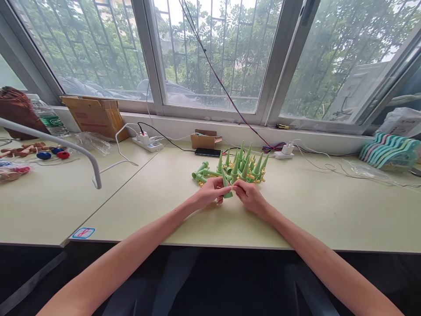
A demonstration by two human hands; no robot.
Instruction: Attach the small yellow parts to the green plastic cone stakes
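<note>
My left hand (pixel 212 192) is closed around a green plastic cone (pixel 226 186), its narrow tip pointing up and its wider base near the thumb. Close beside its base, my right hand (pixel 249 195) has its fingers pinched together. Whatever sits in that pinch is too small or too hidden to name. Right behind both hands stands a cluster of similar green cones (pixel 245 164), upright, with small yellow pieces (pixel 259 177) around their lower parts. At the cluster's left, several green pieces (pixel 201 172) lie on their sides on the table.
A black phone (pixel 208 152) and a small open cardboard box (pixel 204 139) lie behind the cones. Power strips (pixel 148 142) and cables run along the window wall. A white curved bar (pixel 66 142) crosses the left. Teal and pink hangers (pixel 388 151) stand at far right.
</note>
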